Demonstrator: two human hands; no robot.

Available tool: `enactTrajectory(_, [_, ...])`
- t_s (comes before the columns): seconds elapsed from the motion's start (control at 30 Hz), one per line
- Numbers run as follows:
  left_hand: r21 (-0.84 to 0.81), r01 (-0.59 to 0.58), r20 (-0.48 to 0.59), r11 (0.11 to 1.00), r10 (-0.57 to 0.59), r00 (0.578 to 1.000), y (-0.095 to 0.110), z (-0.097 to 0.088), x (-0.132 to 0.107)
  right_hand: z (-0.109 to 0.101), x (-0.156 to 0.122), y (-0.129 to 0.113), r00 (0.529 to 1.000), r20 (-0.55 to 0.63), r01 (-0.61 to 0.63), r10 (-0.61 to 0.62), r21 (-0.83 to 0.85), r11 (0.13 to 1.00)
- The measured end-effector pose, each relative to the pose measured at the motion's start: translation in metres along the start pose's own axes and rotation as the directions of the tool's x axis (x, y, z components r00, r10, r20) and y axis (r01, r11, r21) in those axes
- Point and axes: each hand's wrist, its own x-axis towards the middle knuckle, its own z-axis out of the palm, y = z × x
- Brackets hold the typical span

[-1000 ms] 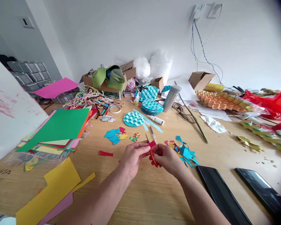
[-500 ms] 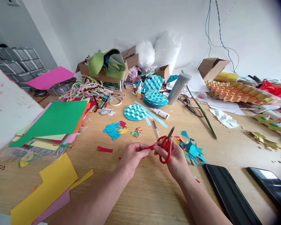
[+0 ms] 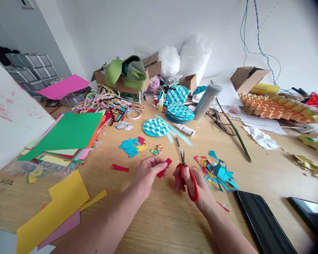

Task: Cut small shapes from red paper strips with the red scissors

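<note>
My left hand (image 3: 149, 173) pinches a small strip of red paper (image 3: 165, 167) between thumb and fingers. To its right, my right hand (image 3: 192, 181) grips red-handled scissors (image 3: 193, 187), blades pointing away from me and apart from the paper. Another red strip (image 3: 120, 168) lies on the table left of my left hand. Beyond it are cut-out blue fish (image 3: 129, 146), a yellow fish (image 3: 142, 147) and a pile of tiny coloured bits (image 3: 157, 150). Blue, red and yellow scraps (image 3: 222, 171) are heaped beside my right hand. A pen (image 3: 178, 145) lies just past the scissor tips.
Coloured paper sheets (image 3: 66, 132) are stacked at left, with yellow paper (image 3: 55, 208) nearer. A scaly blue disc (image 3: 155, 127), a glue tube (image 3: 186, 129) and a silver flask (image 3: 208, 100) stand or lie further back. Two phones (image 3: 262, 220) (image 3: 308, 211) rest at right.
My hands have moved apart. The scissors have swung to point forward, and the red strip in my left hand now shows more of its face. A thin red sliver shows by my right wrist.
</note>
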Motion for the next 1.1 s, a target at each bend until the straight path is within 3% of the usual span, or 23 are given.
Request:
enactTrajectory(0.17, [-0.115, 0.002, -0.042, 0.993, -0.007, 0.999, 0.004, -0.001, 0.000, 0.007, -0.002, 0.001, 0.988, 0.143, -0.035, 0.054, -0.130, 0.991])
enactTrajectory(0.33, [-0.088, -0.023, -0.023, 0.996, 0.021, 1.000, 0.002, 0.000, -0.002, 0.010, -0.005, 0.000, 0.978, 0.205, 0.018, 0.021, -0.183, 0.983])
enactTrajectory(0.7, [-0.045, -0.023, -0.020, 0.999, 0.022, 1.000, 0.002, 0.001, -0.002, 0.012, -0.003, 0.006, 0.982, 0.175, -0.047, 0.065, -0.110, 0.993])
enactTrajectory(0.9, [0.086, -0.070, -0.064, 0.994, 0.075, 0.995, 0.002, -0.001, 0.000, 0.013, -0.004, 0.006, 0.977, 0.194, -0.071, 0.093, -0.119, 0.990])
enactTrajectory(1.1, [0.100, -0.080, -0.073, 0.992, 0.087, 0.994, 0.005, 0.002, -0.002, 0.012, -0.005, 0.002, 0.973, 0.220, -0.038, 0.063, -0.116, 0.993])
